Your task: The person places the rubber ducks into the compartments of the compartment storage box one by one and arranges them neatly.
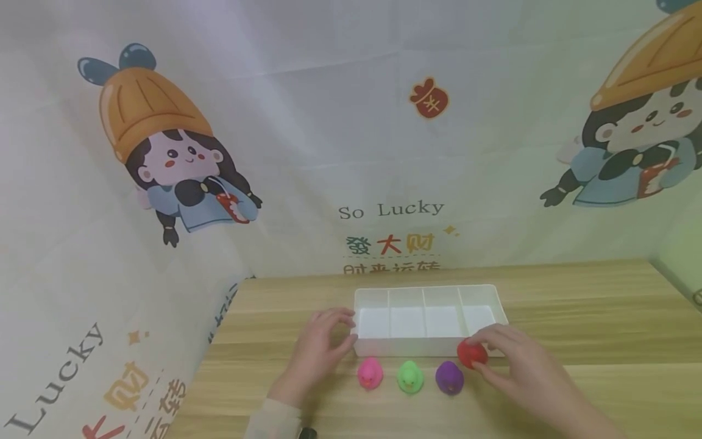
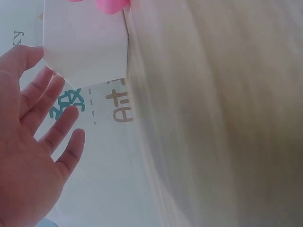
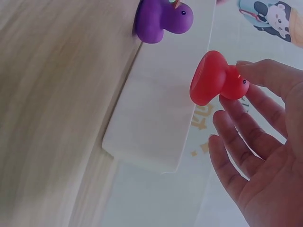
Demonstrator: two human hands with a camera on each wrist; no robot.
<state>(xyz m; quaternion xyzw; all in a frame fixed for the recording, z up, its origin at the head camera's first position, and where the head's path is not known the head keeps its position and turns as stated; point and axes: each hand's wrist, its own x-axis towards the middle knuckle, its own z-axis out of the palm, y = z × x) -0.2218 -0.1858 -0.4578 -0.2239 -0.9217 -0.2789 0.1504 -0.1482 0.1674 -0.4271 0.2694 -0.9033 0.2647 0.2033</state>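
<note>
In my right hand (image 1: 521, 363) a red rubber duck (image 1: 471, 353) is pinched between thumb and fingers, at the front right of a white box (image 1: 417, 347) with several compartments. The right wrist view shows the red duck (image 3: 210, 80) lifted off the table, its base toward the box's rim. My left hand (image 1: 322, 338) is at the left end of the box, its loosely bent fingers at the rim; in the left wrist view the fingertips (image 2: 45, 73) meet the box corner. Before the box stand a pink duck (image 1: 370, 374), a green duck (image 1: 410, 377) and a purple duck (image 1: 450, 378).
The wooden table (image 1: 576, 305) ends at a patterned cloth (image 1: 307, 152) hanging behind and to the left. A small black object (image 1: 308, 433) shows at the bottom edge, near the left sleeve (image 1: 272, 419).
</note>
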